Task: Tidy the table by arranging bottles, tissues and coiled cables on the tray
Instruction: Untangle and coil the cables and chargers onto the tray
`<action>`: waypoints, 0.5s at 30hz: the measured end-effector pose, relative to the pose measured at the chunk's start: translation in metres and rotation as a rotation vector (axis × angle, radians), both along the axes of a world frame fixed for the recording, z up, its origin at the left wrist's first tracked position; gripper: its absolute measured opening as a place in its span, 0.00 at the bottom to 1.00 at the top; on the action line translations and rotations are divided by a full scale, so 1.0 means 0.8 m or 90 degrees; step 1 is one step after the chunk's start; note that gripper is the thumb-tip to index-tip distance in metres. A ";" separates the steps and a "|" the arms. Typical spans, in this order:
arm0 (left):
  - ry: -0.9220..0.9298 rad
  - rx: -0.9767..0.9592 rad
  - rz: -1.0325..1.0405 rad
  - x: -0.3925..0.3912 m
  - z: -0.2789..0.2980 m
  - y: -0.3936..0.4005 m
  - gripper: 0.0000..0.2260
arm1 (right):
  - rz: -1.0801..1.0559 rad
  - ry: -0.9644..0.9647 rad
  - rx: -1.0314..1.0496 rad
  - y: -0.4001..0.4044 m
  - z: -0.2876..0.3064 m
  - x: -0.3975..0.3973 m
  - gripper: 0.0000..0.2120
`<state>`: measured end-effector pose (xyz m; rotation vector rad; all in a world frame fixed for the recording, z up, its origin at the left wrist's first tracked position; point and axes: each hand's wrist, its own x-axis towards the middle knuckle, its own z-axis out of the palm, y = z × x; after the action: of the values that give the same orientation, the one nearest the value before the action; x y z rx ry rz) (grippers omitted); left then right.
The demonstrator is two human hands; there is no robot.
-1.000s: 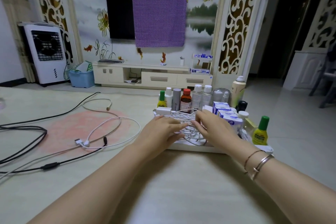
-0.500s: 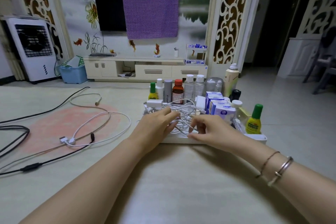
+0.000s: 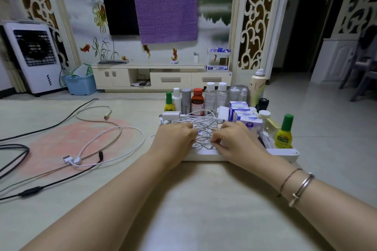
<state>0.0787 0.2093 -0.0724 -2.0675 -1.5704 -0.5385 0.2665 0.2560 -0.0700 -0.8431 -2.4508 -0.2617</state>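
Note:
A white tray (image 3: 282, 152) stands on the table in front of me. Bottles (image 3: 197, 101) line its far edge, and blue-and-white tissue packs (image 3: 240, 113) sit at its right with a green-capped yellow bottle (image 3: 284, 133) beside them. A pile of coiled white cables (image 3: 204, 126) with a white charger plug (image 3: 171, 115) fills the tray's left part. My left hand (image 3: 173, 141) rests on the coil with curled fingers gripping its strands. My right hand (image 3: 234, 140) pinches the cables from the right side. Both hands hide the near part of the coil.
To the left on the table lie a loose white USB cable (image 3: 114, 142), a beige cable (image 3: 95, 116) and black cables (image 3: 14, 155), over a pink round mat (image 3: 61, 138). Behind the table are a TV cabinet (image 3: 163, 77), a white air cooler (image 3: 34, 57) and a blue bin (image 3: 80, 85).
Both hands have closed in on the cable coil and pulled slightly toward the tray's near edge. The camera view has shifted a little; the other objects lie as before.

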 end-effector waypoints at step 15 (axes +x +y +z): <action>-0.069 -0.129 -0.086 -0.018 -0.022 -0.029 0.17 | -0.074 -0.043 -0.118 -0.029 0.004 0.024 0.18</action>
<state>0.0646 0.1862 -0.0903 -2.3454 -1.6124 -0.5683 0.2853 0.2326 -0.0664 -1.0746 -2.5211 -0.1062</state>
